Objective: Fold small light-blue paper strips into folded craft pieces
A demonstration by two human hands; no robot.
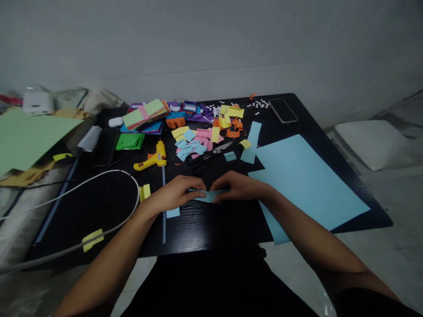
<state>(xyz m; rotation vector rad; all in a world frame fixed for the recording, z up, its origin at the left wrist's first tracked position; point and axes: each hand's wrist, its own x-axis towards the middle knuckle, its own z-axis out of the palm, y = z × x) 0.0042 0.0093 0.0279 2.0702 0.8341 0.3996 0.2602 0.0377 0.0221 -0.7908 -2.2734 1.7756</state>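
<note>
A small piece of light blue paper is held between my two hands over the front part of the black table, with a crease or fold near its middle. My left hand pinches its left end between thumb and fingers. On the other end, my right hand grips the paper in the same way. Just beyond my hands lie black-handled scissors and a small folded blue piece. Under my left wrist, another blue paper piece rests beside a glue stick.
Large light blue sheets cover the table's right side. A yellow glue gun, a pile of pink paper pieces and a phone lie further back. A white cable loops across the left.
</note>
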